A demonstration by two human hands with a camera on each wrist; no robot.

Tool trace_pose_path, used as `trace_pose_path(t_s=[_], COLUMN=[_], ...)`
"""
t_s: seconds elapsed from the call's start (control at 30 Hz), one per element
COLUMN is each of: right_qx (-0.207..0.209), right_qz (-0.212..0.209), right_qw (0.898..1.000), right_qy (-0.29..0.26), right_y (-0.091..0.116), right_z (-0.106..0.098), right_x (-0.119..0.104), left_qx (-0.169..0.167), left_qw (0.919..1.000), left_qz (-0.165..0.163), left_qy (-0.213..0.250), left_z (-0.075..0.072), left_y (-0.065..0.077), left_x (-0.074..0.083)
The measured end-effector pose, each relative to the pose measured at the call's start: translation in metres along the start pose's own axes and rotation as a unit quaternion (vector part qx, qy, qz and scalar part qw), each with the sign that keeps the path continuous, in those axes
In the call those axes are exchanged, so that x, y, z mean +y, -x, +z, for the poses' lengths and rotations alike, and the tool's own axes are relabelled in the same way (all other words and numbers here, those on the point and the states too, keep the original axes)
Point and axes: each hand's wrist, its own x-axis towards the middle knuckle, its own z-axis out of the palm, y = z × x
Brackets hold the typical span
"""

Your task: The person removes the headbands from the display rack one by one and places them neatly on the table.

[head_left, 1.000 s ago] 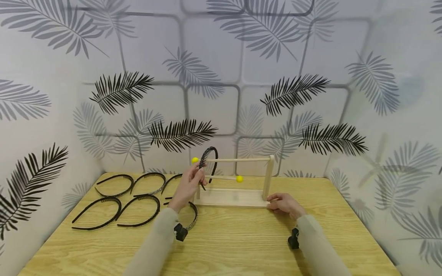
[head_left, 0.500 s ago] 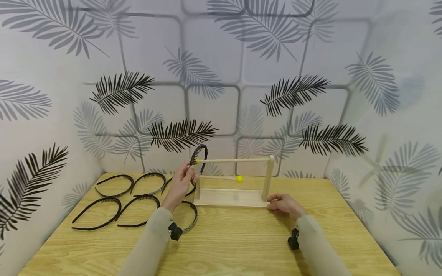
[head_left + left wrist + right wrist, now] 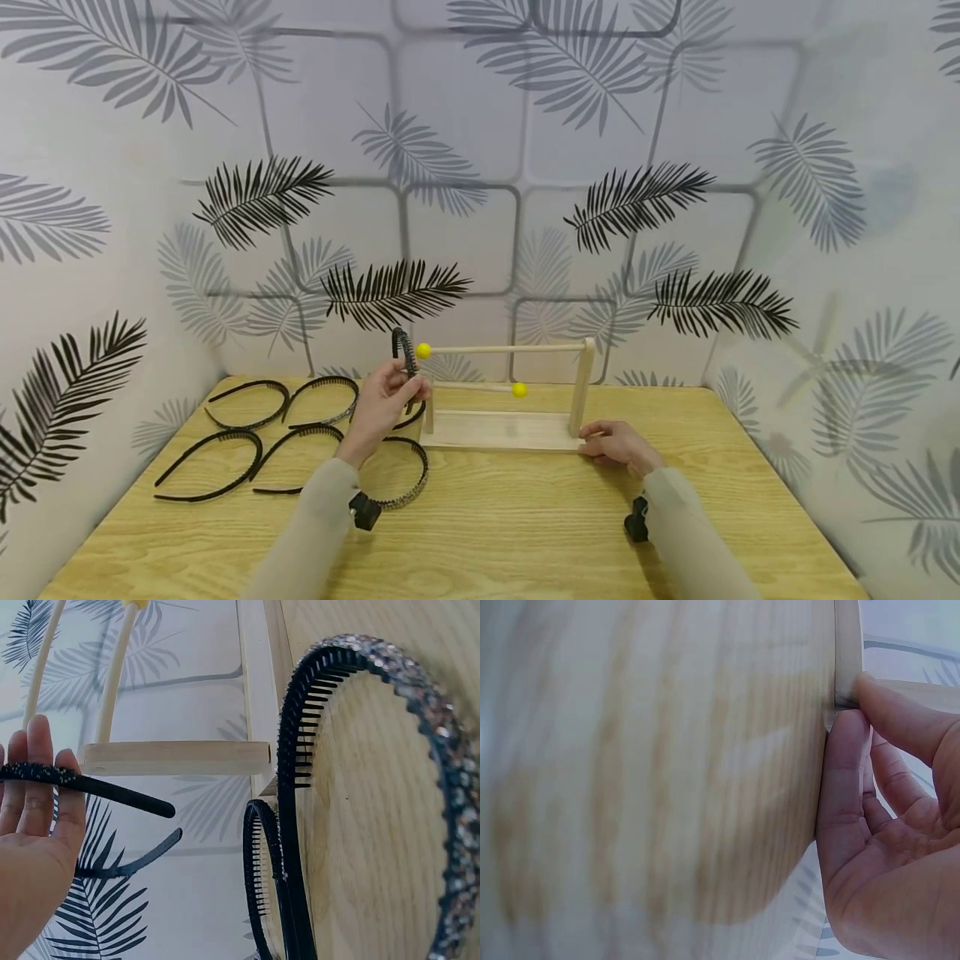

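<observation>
My left hand (image 3: 381,407) holds a black toothed headband (image 3: 409,354) upright, just left of the yellow ball (image 3: 423,351) on the upper rod's end. In the left wrist view, the fingers lie along one arm of this headband (image 3: 124,795), whose two ends point right; the thumb is hidden. A pale wooden rack (image 3: 510,429) stands on the table, with an upper and a lower rod. On the lower rod's tip sits a second yellow ball (image 3: 520,389). At the rack's right end my right hand (image 3: 621,445) pinches the base corner between thumb and fingers.
Several black headbands lie in two rows on the left of the wooden table (image 3: 525,525), among them a glittery headband (image 3: 420,483) below my left hand. Behind the table rises a leaf-patterned wall (image 3: 465,242).
My left hand has moved left with the headband, from around the upper rod, past its yellow ball, to clear of the rod's end. The right hand has stayed at the rack's base.
</observation>
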Motion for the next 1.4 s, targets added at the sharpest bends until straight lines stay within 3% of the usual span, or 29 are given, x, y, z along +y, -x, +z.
trace_pose_path(t_s=[0.2, 0.3, 0.57, 0.83, 1.03, 1.4], right_qx=[0.001, -0.001, -0.008, -0.006, 0.002, 0.001], right_qz=[0.001, 0.001, 0.004, 0.003, 0.009, 0.004], right_qw=[1.0, 1.0, 1.0, 1.0, 1.0, 1.0], right_qy=[-0.004, -0.005, -0.006, -0.008, -0.013, -0.013], right_y=[-0.002, -0.002, -0.001, 0.0, -0.002, -0.002], right_z=[0.0, 0.0, 0.0, 0.0, 0.001, 0.0], right_x=[0.0, 0.001, 0.001, 0.0, 0.002, 0.001], left_qx=[-0.036, -0.074, -0.157, -0.22, -0.275, -0.319], left_qw=[0.9992, 0.9969, 0.9863, 0.9714, 0.9528, 0.9361], left_qz=[0.009, -0.004, -0.05, -0.059, -0.045, -0.069], left_qy=[0.014, 0.026, -0.012, -0.067, -0.12, -0.132], left_z=[-0.004, -0.003, 0.003, 0.017, 0.03, 0.056], left_y=[0.006, 0.011, 0.022, 0.029, 0.036, 0.046], left_x=[-0.001, 0.0, -0.004, -0.007, -0.009, -0.011])
